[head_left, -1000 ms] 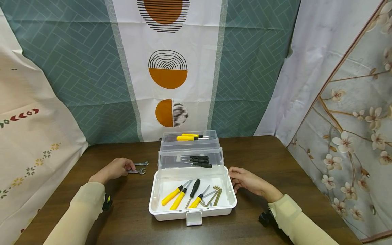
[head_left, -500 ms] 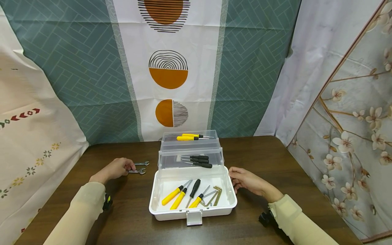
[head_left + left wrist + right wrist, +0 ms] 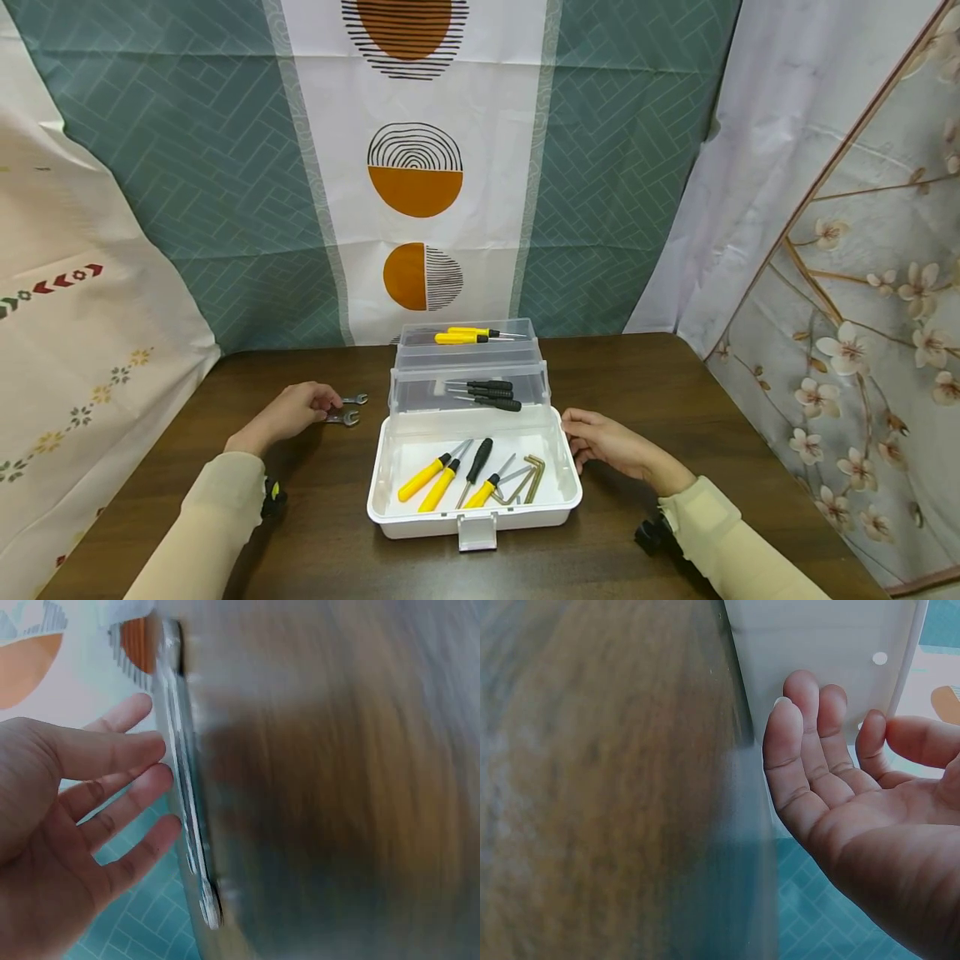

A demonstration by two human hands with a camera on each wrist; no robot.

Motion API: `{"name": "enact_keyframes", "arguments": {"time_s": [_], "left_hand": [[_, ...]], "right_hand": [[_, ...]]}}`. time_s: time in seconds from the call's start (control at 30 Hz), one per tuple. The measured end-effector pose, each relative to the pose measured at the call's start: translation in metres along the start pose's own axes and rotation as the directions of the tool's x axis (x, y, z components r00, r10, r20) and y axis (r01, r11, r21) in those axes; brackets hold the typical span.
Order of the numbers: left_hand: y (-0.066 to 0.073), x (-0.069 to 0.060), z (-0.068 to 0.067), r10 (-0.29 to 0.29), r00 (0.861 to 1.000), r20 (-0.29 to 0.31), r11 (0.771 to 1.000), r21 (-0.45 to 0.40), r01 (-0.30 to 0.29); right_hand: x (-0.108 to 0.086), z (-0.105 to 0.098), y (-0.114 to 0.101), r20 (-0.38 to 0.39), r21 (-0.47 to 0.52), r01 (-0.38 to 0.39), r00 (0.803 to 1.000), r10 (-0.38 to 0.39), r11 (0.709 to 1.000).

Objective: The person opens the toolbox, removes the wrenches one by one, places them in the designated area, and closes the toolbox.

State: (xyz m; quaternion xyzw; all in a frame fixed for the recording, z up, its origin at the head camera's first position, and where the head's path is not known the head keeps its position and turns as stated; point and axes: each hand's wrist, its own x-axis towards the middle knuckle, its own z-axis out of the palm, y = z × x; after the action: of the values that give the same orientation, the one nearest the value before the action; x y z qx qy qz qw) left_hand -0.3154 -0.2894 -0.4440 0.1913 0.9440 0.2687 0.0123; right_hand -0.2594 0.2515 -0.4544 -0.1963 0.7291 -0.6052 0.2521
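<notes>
Two metal wrenches lie on the table at the left: the farther wrench and the nearer wrench. My left hand is over their left ends and hides them. In the left wrist view its fingers are fairly straight, beside or touching a wrench; I cannot tell which wrench. My right hand holds the right rim of an uncovered white toolbox, thumb and index finger at the edge. Its other fingers rest along the outer wall.
Inside the toolbox lie yellow screwdrivers, a black screwdriver and hex keys. Clear raised trays hold more black screwdrivers and yellow screwdrivers. A latch hangs in front. Curtains stand behind the table.
My left hand has shifted slightly right and away from me, over the wrenches, which stay in place. The right hand keeps its hold on the toolbox.
</notes>
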Motion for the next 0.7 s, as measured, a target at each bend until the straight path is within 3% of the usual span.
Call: {"name": "enact_keyframes", "arguments": {"time_s": [0.17, 0.53, 0.63, 0.7], "left_hand": [[0.014, 0.004, 0.009, 0.029, 0.997, -0.07, 0.998, -0.056, -0.033], [0.036, 0.017, 0.027, 0.011, 0.984, -0.18, 0.984, -0.173, -0.043], [0.041, 0.019, 0.032, -0.047, 0.98, -0.191, 0.975, -0.22, 0.004], [0.043, 0.021, 0.035, -0.085, 0.977, -0.194, 0.967, -0.252, 0.034]], "right_hand": [[0.0, 0.0, 0.0, 0.001, -0.004, 0.003, 1.0, -0.003, 1.0], [0.001, -0.013, -0.003, 0.035, -0.038, 0.031, 0.999, -0.029, 0.999], [0.004, -0.022, -0.006, -0.022, -0.068, 0.031, 0.999, -0.033, 0.997], [0.008, -0.027, -0.009, -0.098, -0.073, 0.024, 0.995, -0.031, 0.997]]}}
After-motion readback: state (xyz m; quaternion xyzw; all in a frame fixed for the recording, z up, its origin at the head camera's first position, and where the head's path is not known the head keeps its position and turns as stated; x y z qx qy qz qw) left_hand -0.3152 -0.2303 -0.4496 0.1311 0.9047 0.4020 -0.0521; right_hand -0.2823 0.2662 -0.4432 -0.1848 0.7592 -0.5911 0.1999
